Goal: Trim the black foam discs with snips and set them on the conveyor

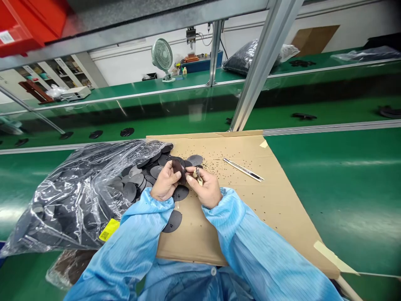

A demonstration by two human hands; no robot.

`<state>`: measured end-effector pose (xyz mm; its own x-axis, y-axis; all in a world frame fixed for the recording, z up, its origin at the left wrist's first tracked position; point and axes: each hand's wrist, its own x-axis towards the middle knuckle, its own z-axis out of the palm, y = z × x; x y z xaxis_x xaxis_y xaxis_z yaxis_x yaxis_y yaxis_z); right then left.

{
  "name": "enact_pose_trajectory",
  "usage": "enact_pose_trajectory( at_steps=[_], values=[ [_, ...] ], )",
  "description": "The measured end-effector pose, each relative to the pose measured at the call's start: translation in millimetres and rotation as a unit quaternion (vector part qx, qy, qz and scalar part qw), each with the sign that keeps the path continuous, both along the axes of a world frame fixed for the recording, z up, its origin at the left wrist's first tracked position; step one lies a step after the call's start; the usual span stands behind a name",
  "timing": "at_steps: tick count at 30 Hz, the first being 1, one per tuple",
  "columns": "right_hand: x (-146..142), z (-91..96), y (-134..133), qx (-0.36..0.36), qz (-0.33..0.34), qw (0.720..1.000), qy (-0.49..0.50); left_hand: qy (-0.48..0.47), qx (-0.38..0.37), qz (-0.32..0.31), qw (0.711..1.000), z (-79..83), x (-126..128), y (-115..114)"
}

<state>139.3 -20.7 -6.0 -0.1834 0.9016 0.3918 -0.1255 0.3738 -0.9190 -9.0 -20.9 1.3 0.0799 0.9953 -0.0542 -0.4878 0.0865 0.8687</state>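
My left hand (166, 182) is closed on the rim of a thin black plastic disc (178, 170), tilted up on edge. My right hand (206, 187) grips small nippers (198, 175) with pale handles, mostly hidden by the fingers; its fingertips are at the right edge of the held disc. Below the hands, one loose black disc (173, 221) lies flat on the brown cardboard (250, 217), and another disc (181, 193) is just above it. To the left, a pile of similar discs (138, 179) spills from a clear plastic bag (69, 200).
A utility knife (243, 169) lies on the cardboard among scattered black bits. Behind, a green conveyor belt (175, 117) carries spaced black parts, with a metal post (266, 67) rising before it. A red bin (28, 25) sits upper left; a fan (162, 56) stands farther back.
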Motion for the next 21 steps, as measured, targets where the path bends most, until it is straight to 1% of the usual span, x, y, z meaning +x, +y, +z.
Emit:
enact_pose_trajectory(
  at_steps=[2, 6, 8, 11, 13, 15, 17, 19, 21],
  values=[
    [0, -1.1, 1, -0.009, -0.018, 1.000, -0.003, -0.006, 0.011, 0.013, 1.000, -0.6, 0, 1],
    [0, -6.3, 7, -0.057, -0.110, 0.992, 0.009, 0.002, 0.043, 0.078, 0.996, -3.7, 0, 5],
    [0, -8.9, 11, -0.077, -0.126, 0.989, 0.020, 0.012, 0.040, 0.088, 0.995, -5.5, 1, 6],
    [1, -12.2, 15, -0.101, -0.110, 0.988, 0.025, 0.039, 0.043, 0.099, 0.993, -8.7, 3, 7],
    [1, -14.0, 16, -0.114, -0.093, 0.989, 0.028, 0.073, 0.062, 0.126, 0.987, -11.1, 4, 7],
    [2, -14.9, 17, -0.112, -0.088, 0.989, 0.025, 0.113, 0.079, 0.148, 0.979, -13.2, 5, 6],
    [4, -14.9, 17, -0.102, -0.091, 0.990, 0.014, 0.138, 0.082, 0.145, 0.976, -14.7, 4, 6],
    [4, -14.4, 17, -0.093, -0.088, 0.992, 0.002, 0.143, 0.079, 0.134, 0.978, -15.8, 3, 6],
    [4, -13.8, 16, -0.089, -0.080, 0.993, -0.005, 0.152, 0.078, 0.144, 0.975, -17.0, 3, 6]
  ],
)
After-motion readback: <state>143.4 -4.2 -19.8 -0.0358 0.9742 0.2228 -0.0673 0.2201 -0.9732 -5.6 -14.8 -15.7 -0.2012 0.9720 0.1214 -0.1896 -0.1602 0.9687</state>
